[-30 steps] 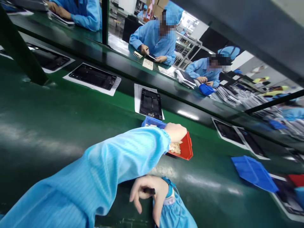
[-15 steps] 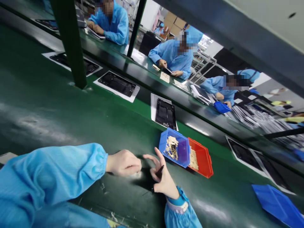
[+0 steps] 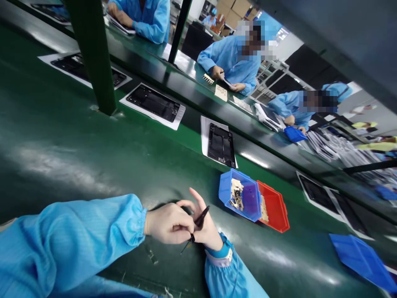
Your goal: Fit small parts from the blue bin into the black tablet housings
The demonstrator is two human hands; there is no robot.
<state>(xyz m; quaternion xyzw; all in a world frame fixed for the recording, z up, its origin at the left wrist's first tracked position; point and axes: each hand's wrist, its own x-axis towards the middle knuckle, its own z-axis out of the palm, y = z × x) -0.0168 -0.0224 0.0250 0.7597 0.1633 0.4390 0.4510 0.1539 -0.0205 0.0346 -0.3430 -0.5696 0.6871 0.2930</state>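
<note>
My left hand is closed, its thumb and fingertips pinched together at the lower end of a dark slim tool that looks like tweezers. Whatever lies between those fingertips is too small or hidden to make out. The tweezers rest in my right hand, held near the thumb and palm, while some of its fingers point up and away. Both hands meet low over the green bench. Beyond my right hand stands a blue bin with small pale and dark pieces inside.
A red bin with pale pieces adjoins the blue one. Black device housings lie on white sheets along the bench's far side. A green post rises at left. Another blue bin lies at right. Several co-workers sit opposite.
My hands have come together: the left fingers, formerly apart from the right hand, now meet the tool's lower end. The view has shifted slightly, so the bins appear further right.
</note>
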